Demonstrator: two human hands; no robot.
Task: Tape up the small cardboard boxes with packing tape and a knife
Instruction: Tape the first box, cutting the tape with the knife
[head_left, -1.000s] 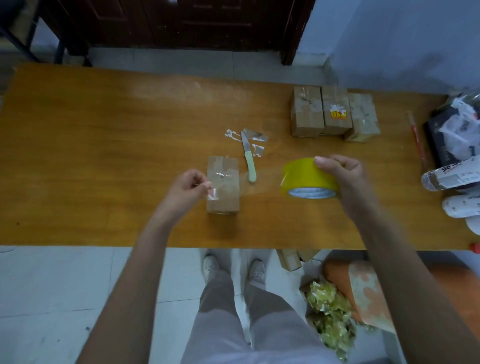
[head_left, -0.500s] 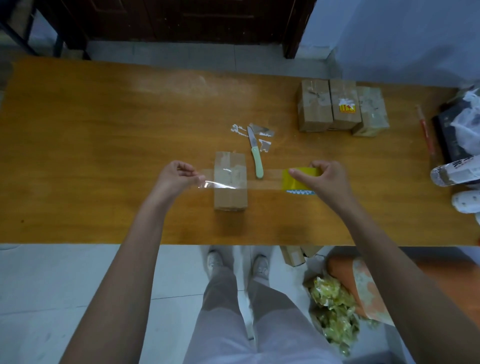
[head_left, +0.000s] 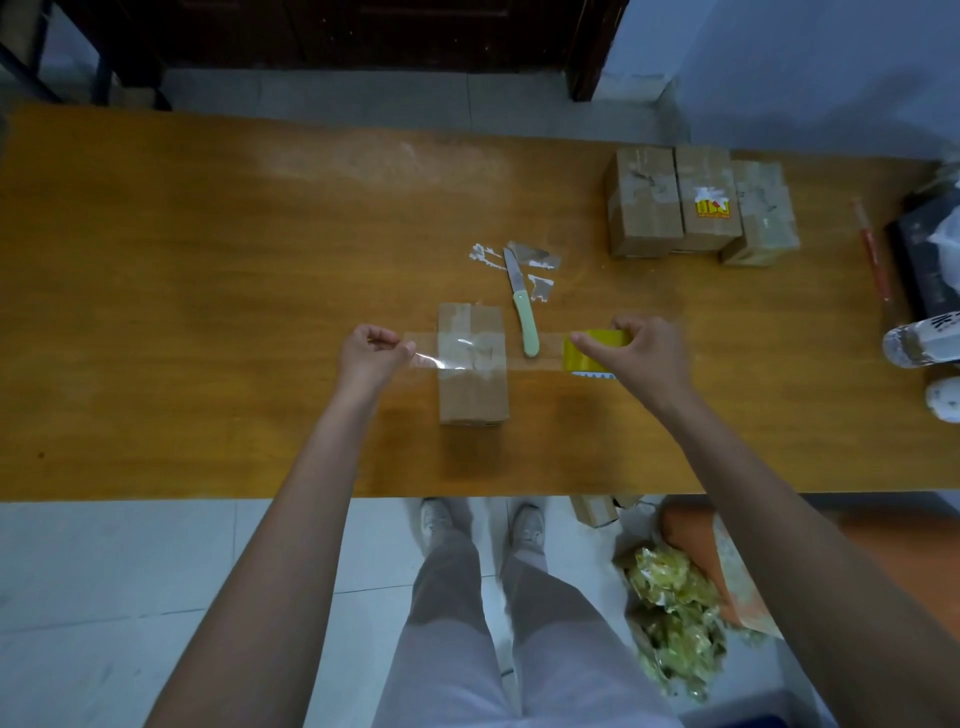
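A small cardboard box (head_left: 471, 387) stands near the front middle of the wooden table (head_left: 208, 260), with older tape on its top. My left hand (head_left: 371, 356) pinches the free end of a clear tape strip (head_left: 540, 357) just left of the box. The strip stretches across the box top to the yellow tape roll (head_left: 589, 356), which my right hand (head_left: 641, 358) grips to the right. A knife (head_left: 521, 306) with a pale green handle lies behind the strip, between box and roll.
Three taped boxes (head_left: 698, 205) stand together at the back right. Tape scraps (head_left: 537, 267) lie by the knife blade. Bottles (head_left: 922, 343) and a dark bag sit at the right edge. Crumpled tape waste (head_left: 670, 618) lies on the floor beside my feet.
My hands have moved apart and lowered, drawing a long strip off the roll and stretching it over the box top. The roll has turned onto its edge.
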